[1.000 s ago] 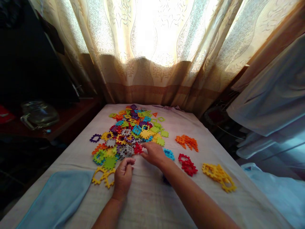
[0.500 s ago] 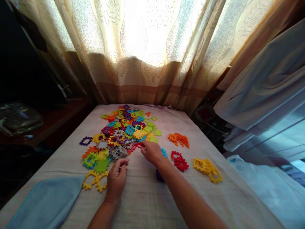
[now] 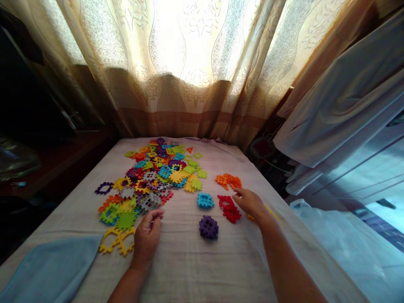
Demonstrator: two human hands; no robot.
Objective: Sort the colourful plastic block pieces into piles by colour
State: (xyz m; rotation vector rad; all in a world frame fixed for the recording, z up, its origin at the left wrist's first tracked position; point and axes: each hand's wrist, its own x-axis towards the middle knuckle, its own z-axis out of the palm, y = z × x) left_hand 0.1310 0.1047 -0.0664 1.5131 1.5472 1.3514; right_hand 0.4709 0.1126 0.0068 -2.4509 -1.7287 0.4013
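Observation:
My left hand (image 3: 147, 236) rests on the sheet beside the near right edge of a pile of colourful notched plastic pieces (image 3: 165, 171), fingers loosely curled and apart, holding nothing. Just right of the red pieces (image 3: 231, 213) is my right hand (image 3: 250, 203), its fingers pointing left and slightly apart, with nothing visible in them. Orange pieces (image 3: 228, 181) lie beyond it. Blue pieces (image 3: 205, 200) and a purple stack (image 3: 208, 227) sit between the hands. Yellow pieces (image 3: 272, 212) are partly hidden behind my right hand and forearm.
A light blue cloth (image 3: 55, 267) lies at the near left, next to two yellow frames (image 3: 117, 241). Patterned curtains (image 3: 189, 97) hang behind the bed. Pale fabric (image 3: 341, 101) hangs at the right, above a plastic bag (image 3: 328, 235). A dark screen stands far left.
My right hand has moved right, from the pile's edge to the red pieces. The red piece it held is no longer distinct in it. My left hand stays by the pile; the view has shifted slightly.

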